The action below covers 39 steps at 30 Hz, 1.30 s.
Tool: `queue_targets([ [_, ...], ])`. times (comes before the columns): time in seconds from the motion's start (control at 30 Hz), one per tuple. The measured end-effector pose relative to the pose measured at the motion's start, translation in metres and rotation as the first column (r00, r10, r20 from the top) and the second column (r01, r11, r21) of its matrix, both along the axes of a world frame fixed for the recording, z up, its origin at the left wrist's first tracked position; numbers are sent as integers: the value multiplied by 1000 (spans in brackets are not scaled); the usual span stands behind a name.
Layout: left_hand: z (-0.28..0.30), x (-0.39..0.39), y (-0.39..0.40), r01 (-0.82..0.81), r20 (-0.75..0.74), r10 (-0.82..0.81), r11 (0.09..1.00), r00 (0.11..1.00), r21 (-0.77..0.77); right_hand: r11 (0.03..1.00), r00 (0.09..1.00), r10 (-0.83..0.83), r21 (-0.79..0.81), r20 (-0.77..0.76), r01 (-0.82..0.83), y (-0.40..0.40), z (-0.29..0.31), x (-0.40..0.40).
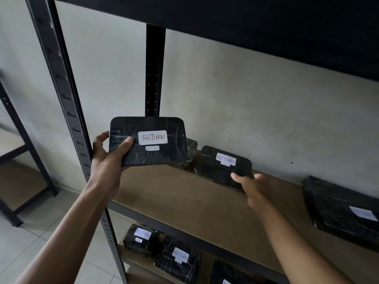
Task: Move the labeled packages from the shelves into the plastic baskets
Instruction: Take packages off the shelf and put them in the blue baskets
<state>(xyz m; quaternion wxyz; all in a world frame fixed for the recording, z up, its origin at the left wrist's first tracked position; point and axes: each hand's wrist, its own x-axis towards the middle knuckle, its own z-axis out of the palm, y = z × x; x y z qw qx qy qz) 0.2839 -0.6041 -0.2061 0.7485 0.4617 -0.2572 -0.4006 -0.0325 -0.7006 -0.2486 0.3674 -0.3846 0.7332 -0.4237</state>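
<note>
A flat black package [147, 141] wrapped in film, with a white label reading RETURN, is held up in front of the shelf by the left hand [108, 158]; the thumb is laid across its face and the fingers are curled round its left edge, so that it is lifted clear of the brown shelf board [184, 193]. A second black package [222, 167], also labelled RETURN, is seen lying on that board near the wall, and its front edge is gripped by the right hand [249, 186], the thumb on top and the fingers bent round the near side. Another wrapped parcel [191, 147] is partly hidden behind the raised package. Farther right on the same board a larger black package [340, 212] with a pale label is seen, well apart from both hands. On the lower shelf, two more black packages [141, 240] [178, 259] marked RETURN are laid just beside each other, next to the black metal upright [69, 111] of the rack.
</note>
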Motion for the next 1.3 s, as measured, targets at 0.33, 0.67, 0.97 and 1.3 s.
queue_targets([
  [0.33, 8, -11, -14, -112, -56, 111, 994, 992, -15, 970, 983, -96, -208, 156, 128, 23, 11, -23],
  [0.67, -8, -47, -20, -4, 19, 3, 1000, 1000, 25, 918, 958, -42, -368, 284, 150, 61, 44, -39],
  [0.97, -24, -108, 1, 214, 138, -217, 976, 966, 37, 903, 906, 10, -393, 422, 173, 127, 70, -80],
  [1.3, -5, -242, 79, 484, 213, -481, 874, 850, 40, 884, 905, -7, -420, 424, 203, 251, 72, -178],
])
